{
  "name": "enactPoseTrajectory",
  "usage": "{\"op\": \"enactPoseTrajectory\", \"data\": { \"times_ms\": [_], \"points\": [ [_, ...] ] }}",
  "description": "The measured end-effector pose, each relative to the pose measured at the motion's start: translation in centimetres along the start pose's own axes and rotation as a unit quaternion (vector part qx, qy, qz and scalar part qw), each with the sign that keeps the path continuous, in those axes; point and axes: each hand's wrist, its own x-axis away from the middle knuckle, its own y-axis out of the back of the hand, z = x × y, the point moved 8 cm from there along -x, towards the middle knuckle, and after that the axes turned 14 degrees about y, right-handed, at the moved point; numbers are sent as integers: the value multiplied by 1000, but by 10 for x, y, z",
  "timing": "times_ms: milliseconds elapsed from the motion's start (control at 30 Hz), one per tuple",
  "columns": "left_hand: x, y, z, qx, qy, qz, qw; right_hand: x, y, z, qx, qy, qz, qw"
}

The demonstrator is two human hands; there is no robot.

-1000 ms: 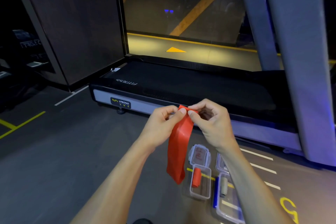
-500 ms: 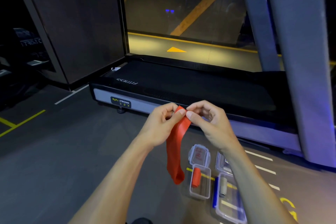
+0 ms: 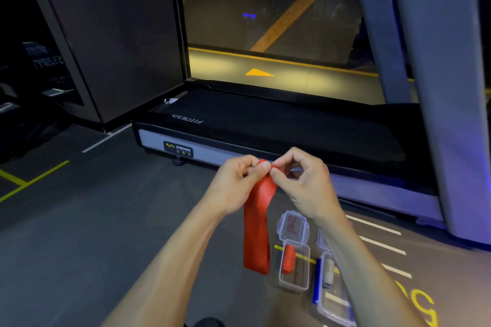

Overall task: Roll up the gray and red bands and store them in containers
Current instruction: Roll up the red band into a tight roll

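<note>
A red band hangs in the air, its top end pinched between my left hand and my right hand. Its lower end dangles just above the floor. On the floor below, a small clear container holds a rolled red band, with its lid open behind it. To the right, a second clear container with a blue clip holds a rolled gray band; my right forearm hides part of it.
A black treadmill lies across the floor just beyond my hands, its gray upright rising at the right. Yellow and white lines mark the gray floor. A dark wall panel stands at the left.
The hanging part of the red band has grown narrower and twisted as my fingers gather its top end. Both hands stay in about the same place.
</note>
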Motion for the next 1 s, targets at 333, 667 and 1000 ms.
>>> {"op": "enactPoseTrajectory", "data": {
  "times_ms": [333,667,1000],
  "points": [
    [7,-1,-12,-87,-53,20,995,14,-10,-23,-188,-160,67,967],
    [8,-7,2,15,61,52,997,10,-6,-21,-201,-141,-35,969],
    [10,-6,-1,38,56,58,996,4,-1,-18,-57,-49,-14,997]
  ]
}}
